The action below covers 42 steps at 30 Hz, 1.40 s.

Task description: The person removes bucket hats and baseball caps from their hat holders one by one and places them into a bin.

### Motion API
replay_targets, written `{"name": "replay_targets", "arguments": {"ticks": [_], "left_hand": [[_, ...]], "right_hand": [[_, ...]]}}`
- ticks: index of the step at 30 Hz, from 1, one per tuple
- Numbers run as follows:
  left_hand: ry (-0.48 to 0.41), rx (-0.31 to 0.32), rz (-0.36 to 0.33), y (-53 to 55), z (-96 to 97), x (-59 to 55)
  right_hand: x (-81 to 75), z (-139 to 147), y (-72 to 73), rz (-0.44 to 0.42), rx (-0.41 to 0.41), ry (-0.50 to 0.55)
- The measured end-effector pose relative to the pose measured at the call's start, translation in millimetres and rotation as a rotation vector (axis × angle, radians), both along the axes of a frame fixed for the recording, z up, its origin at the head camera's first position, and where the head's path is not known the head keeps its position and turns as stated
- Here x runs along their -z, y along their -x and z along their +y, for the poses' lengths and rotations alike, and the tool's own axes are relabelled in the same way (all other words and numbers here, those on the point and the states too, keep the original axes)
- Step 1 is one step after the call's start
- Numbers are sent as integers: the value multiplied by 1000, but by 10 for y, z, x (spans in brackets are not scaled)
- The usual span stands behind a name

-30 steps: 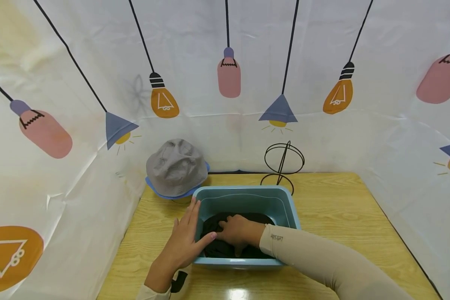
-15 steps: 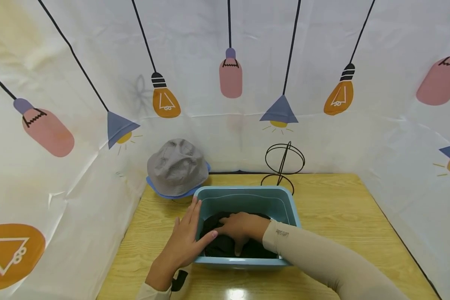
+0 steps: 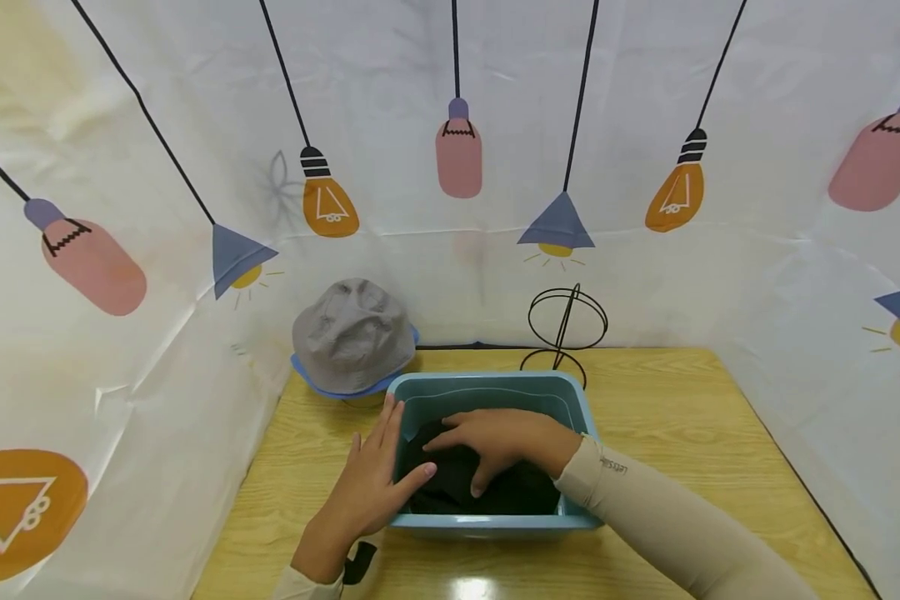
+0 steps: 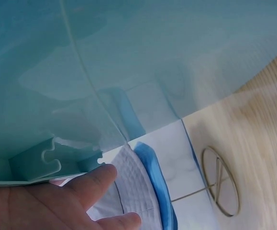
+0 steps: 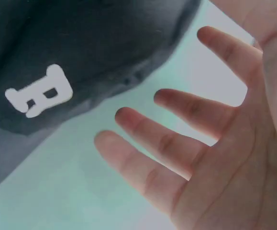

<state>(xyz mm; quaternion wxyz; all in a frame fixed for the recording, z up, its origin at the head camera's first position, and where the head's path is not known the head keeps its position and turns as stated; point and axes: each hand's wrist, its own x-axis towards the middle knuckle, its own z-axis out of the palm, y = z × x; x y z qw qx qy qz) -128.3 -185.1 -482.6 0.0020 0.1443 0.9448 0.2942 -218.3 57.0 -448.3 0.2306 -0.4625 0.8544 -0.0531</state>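
Observation:
A blue-green plastic basin (image 3: 487, 522) sits on the table, with a heap of black cloth (image 3: 513, 496) in its bottom. My left hand (image 3: 371, 483) rests against the basin's left rim, fingers straight and thumb reaching over the edge. Over the cloth hovers my right hand (image 3: 506, 437), its fingers spread and holding nothing. In the right wrist view the black cloth item (image 5: 105, 43) looks like a cap; it carries a white letter (image 5: 42, 91) and lies beyond the fingertips. The left wrist view shows the basin's wall (image 4: 143, 43) beside my left fingers.
Behind the basin's left corner stands a grey bucket hat (image 3: 356, 333) over a blue brim (image 3: 322, 387). A black wire stand (image 3: 562, 329) is at the back right. The wooden table (image 3: 667, 417) meets a white curtain (image 3: 645, 283) printed with lamps.
My right hand has lifted and moved slightly right, its fingers coming off the black cloth and spreading. The left hand stays at the rim.

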Motion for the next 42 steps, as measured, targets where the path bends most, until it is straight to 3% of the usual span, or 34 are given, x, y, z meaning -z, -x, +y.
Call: {"name": "replay_targets", "arguments": {"ticks": [7, 17, 33, 42], "left_hand": [[-3, 10, -8, 13, 22, 7], [-14, 16, -3, 41, 49, -3], [-42, 27, -6, 58, 80, 15], [-35, 23, 9, 89, 135, 17]], "right_hand": [[-193, 267, -86, 16, 47, 72], [-409, 757, -322, 28, 220, 172], [-408, 1253, -540, 7, 415, 282], [-306, 1406, -683, 76, 476, 345]]}}
